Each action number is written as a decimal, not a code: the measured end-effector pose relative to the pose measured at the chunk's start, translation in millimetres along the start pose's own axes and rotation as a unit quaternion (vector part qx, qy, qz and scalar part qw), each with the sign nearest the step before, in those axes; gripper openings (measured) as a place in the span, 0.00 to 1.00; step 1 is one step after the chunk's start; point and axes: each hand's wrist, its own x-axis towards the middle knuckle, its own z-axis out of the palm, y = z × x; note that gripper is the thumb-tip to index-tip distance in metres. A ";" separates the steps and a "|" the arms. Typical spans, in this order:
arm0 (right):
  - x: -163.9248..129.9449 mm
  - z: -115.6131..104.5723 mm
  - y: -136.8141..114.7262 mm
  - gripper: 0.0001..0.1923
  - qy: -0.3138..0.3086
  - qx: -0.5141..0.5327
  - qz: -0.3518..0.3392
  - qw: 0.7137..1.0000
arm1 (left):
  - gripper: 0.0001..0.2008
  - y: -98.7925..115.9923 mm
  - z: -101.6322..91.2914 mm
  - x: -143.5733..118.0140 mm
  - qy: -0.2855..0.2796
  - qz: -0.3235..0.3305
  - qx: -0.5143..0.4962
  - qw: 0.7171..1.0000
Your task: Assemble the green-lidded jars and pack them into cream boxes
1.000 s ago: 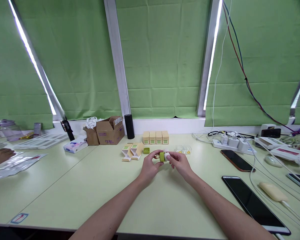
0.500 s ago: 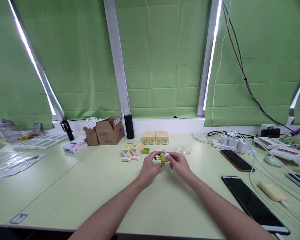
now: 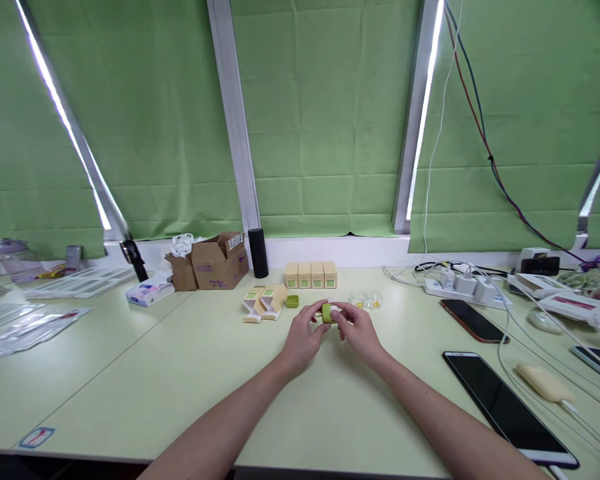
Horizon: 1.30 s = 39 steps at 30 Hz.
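Observation:
Both my hands meet over the middle of the pale green table point(image 3: 180, 373). My left hand point(image 3: 303, 337) and my right hand point(image 3: 357, 330) together pinch a small green round case point(image 3: 327, 313) with a white part on its right side. Just behind them lie a green lid point(image 3: 293, 301), two open beige cartons point(image 3: 263, 301) and a row of several closed beige boxes point(image 3: 311, 275). Small clear containers point(image 3: 367, 300) sit to the right of my fingers.
A brown cardboard box point(image 3: 221, 260), a black cylinder point(image 3: 259, 253) and a tissue pack point(image 3: 150, 293) stand at the back left. On the right are a power strip point(image 3: 463, 287) with cables, a phone point(image 3: 473, 320) and a tablet point(image 3: 507, 407). Plastic sleeves point(image 3: 25, 330) lie far left.
My hands have pressed closer around the green case, and the white part is more covered. Another person's hand at the far left edge has gone from view.

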 end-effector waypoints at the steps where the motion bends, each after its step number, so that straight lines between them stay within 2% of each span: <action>1: 0.1 0.2 0.7 0.30 0.004 0.001 0.002 1.000 | 0.24 0.4 0.6 -0.5 0.002 0.001 -0.005 1.000; 7: -0.7 4.9 -0.8 0.31 0.023 0.041 0.022 0.999 | 0.28 2.0 4.9 -2.9 0.027 0.016 -0.010 0.999; 11: -3.9 9.7 -3.4 0.28 0.017 0.073 0.040 0.996 | 0.26 2.9 5.5 -4.9 0.011 0.044 -0.010 0.999; 15: -6.7 10.4 -7.8 0.27 0.001 0.077 0.035 0.996 | 0.27 1.7 5.8 -6.3 -0.010 0.026 -0.035 0.999; 19: -6.7 4.8 -11.7 0.24 -0.004 0.027 -0.007 1.000 | 0.32 -4.0 7.6 -3.6 -0.024 -0.039 -0.107 0.993; 23: -6.1 -4.0 -12.2 0.15 0.011 -0.097 -0.085 0.992 | 0.35 -7.7 7.4 1.6 -0.041 -0.087 -0.219 0.971; 25: -6.6 -7.9 -11.7 0.18 0.016 -0.156 -0.143 0.977 | 0.35 -7.2 6.3 3.5 -0.047 -0.091 -0.256 0.961; 28: -8.2 -11.5 -10.8 0.20 -0.012 -0.229 -0.212 0.950 | 0.33 -4.1 4.6 4.7 -0.060 -0.086 -0.282 0.954; 33: -8.5 -12.1 -6.0 0.20 -0.033 -0.327 -0.281 0.902 | 0.28 0.5 3.1 4.0 -0.090 -0.072 -0.294 0.949; 39: -7.2 -12.1 -2.2 0.22 -0.050 -0.317 -0.311 0.894 | 0.26 0.7 3.6 3.8 -0.091 -0.082 -0.314 0.942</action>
